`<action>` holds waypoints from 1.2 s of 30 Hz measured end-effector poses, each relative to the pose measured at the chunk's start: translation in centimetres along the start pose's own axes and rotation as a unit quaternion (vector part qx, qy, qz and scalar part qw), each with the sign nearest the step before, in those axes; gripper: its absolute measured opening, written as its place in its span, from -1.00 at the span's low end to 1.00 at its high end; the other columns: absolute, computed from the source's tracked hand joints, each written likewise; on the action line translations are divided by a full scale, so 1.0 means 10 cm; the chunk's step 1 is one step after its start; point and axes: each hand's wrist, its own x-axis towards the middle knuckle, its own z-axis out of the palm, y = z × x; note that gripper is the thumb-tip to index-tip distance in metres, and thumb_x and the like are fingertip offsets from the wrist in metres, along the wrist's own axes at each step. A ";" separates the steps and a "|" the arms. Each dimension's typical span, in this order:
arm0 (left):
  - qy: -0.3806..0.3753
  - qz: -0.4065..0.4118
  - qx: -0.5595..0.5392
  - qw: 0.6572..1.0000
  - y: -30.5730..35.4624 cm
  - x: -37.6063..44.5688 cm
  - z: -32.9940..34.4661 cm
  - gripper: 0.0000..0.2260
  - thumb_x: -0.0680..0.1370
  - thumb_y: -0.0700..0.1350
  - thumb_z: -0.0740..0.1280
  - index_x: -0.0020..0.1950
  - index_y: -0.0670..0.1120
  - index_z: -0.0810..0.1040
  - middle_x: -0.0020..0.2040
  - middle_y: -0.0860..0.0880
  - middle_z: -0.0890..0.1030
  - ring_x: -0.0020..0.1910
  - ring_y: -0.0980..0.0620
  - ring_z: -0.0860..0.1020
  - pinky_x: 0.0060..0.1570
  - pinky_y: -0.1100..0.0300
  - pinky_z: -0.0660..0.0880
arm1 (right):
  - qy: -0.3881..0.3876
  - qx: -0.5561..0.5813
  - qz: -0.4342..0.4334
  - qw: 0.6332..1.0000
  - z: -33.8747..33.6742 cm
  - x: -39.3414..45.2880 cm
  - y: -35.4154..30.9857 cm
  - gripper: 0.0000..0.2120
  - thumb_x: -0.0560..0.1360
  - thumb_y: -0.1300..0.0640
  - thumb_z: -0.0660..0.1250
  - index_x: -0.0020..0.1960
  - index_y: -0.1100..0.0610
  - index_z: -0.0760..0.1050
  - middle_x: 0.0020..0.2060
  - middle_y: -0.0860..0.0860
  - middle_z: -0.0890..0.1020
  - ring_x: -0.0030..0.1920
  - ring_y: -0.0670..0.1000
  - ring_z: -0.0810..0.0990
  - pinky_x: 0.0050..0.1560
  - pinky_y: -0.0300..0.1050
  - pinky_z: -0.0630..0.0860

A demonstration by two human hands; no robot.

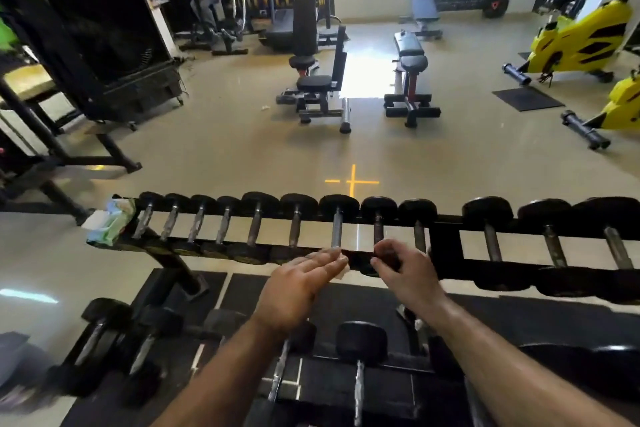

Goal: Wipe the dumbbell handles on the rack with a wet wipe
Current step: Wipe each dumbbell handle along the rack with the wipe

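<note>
At frame centre, the left hand (304, 282), fingers straight, carries the white wipe (343, 273); the right hand (401, 265) curls, contents unclear. Wrap the wipe fully around the nearest handle (336, 231).

Left hand (304, 282) fingers straight; right hand (401, 270) fingers curled.

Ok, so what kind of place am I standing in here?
A gym, almost certainly. A rack of dumbbells runs across in front of your hands, weight benches stand on the open floor beyond, and yellow exercise bikes sit at the far right.
</note>
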 end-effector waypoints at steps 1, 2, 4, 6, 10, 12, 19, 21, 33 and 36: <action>0.003 -0.003 -0.009 1.000 -0.10 -0.02 0.08 -0.47 0.56 -0.24 0.50 0.48 0.11 0.53 0.45 0.09 0.57 0.42 0.14 0.54 0.34 0.01 0.57 | -0.022 -0.059 -0.009 0.998 0.07 0.06 0.17 -0.66 0.59 0.02 0.52 0.35 -0.05 0.61 0.14 -0.14 0.71 0.15 -0.15 0.67 0.20 -0.18 0.63; 0.005 -0.009 -0.014 1.000 -0.19 -0.04 0.17 -0.47 0.54 -0.23 0.52 0.48 0.09 0.54 0.45 0.08 0.57 0.42 0.14 0.54 0.34 0.03 0.57 | -0.045 -0.120 -0.019 0.992 0.14 0.10 0.32 -0.57 0.60 0.00 0.50 0.44 -0.03 0.56 0.25 -0.10 0.69 0.28 -0.08 0.63 0.33 -0.13 0.57; -0.001 -0.030 -0.028 0.999 -0.41 -0.09 0.37 -0.53 0.56 -0.13 0.45 0.47 0.07 0.56 0.45 0.09 0.57 0.45 0.16 0.51 0.36 0.04 0.55 | -0.095 -0.233 -0.036 0.967 0.30 0.22 0.60 -0.39 0.63 -0.11 0.43 0.61 0.00 0.39 0.53 -0.03 0.51 0.59 0.02 0.38 0.62 -0.06 0.27; -0.003 -0.061 -0.045 0.997 -0.66 -0.09 0.59 -0.66 0.66 0.04 0.30 0.43 0.05 0.60 0.42 0.12 0.59 0.45 0.21 0.49 0.36 0.07 0.55 | -0.154 -0.316 -0.026 0.936 0.46 0.36 0.84 -0.23 0.66 -0.26 0.30 0.73 0.02 0.13 0.70 -0.05 0.17 0.73 0.03 0.03 0.68 -0.05 -0.11; 0.017 -0.137 -0.116 0.984 -1.04 0.01 0.95 -0.68 0.70 0.12 0.27 0.33 0.04 0.69 0.32 0.09 0.67 0.30 0.19 0.61 0.29 0.21 0.57 | -0.227 -0.406 0.010 0.885 0.72 0.77 1.16 -0.12 0.68 -0.41 0.05 0.75 0.05 -0.23 0.72 0.00 -0.20 0.70 0.01 -0.32 0.68 0.00 -0.29; 0.010 -0.164 -0.143 0.976 -1.17 0.09 1.09 -0.70 0.67 0.08 0.34 0.32 0.02 0.69 0.29 0.07 0.68 0.26 0.21 0.62 0.29 0.29 0.54 | -0.249 -0.418 0.030 0.873 0.83 0.98 1.26 -0.11 0.67 -0.44 -0.02 0.74 0.06 -0.25 0.72 0.02 -0.22 0.70 0.01 -0.32 0.69 0.02 -0.27; 0.029 -0.226 -0.178 0.957 -1.63 0.41 1.50 -0.73 0.62 -0.09 0.38 0.30 -0.04 0.69 0.24 0.08 0.71 0.23 0.21 0.64 0.31 0.22 0.56 | -0.255 -0.419 0.052 0.870 1.15 1.61 1.39 0.03 0.57 -0.56 -0.12 0.73 0.11 -0.34 0.70 0.08 -0.32 0.69 0.05 -0.36 0.70 0.06 -0.25; 0.034 -0.240 -0.170 0.955 -1.75 0.54 1.60 -0.71 0.58 -0.26 0.43 0.28 -0.04 0.70 0.19 0.08 0.72 0.20 0.17 0.65 0.28 0.13 0.59 | -0.259 -0.408 0.076 0.872 1.20 1.73 1.49 0.12 0.52 -0.63 -0.09 0.70 0.11 -0.42 0.66 0.09 -0.42 0.67 0.06 -0.42 0.70 0.09 -0.26; -0.070 0.022 0.080 0.994 -2.40 1.95 2.34 -0.81 0.54 -0.27 0.42 0.10 -0.08 0.69 0.06 -0.03 0.71 0.04 -0.13 0.61 -0.15 0.01 0.63 | -0.259 -0.351 0.086 0.896 1.38 2.03 1.68 0.46 0.21 -0.84 -0.08 0.69 0.16 -0.44 0.64 0.14 -0.49 0.64 0.12 -0.51 0.70 0.15 -0.26; -0.181 0.185 0.158 0.953 -2.52 1.91 2.55 -0.87 0.55 -0.18 0.40 0.08 -0.10 0.66 0.03 -0.08 0.68 0.04 -0.13 0.57 -0.04 0.00 0.63 | -0.233 -0.313 0.096 0.916 1.43 2.10 1.71 0.44 0.25 -0.81 0.01 0.70 0.14 -0.42 0.66 0.11 -0.47 0.65 0.08 -0.50 0.71 0.10 -0.26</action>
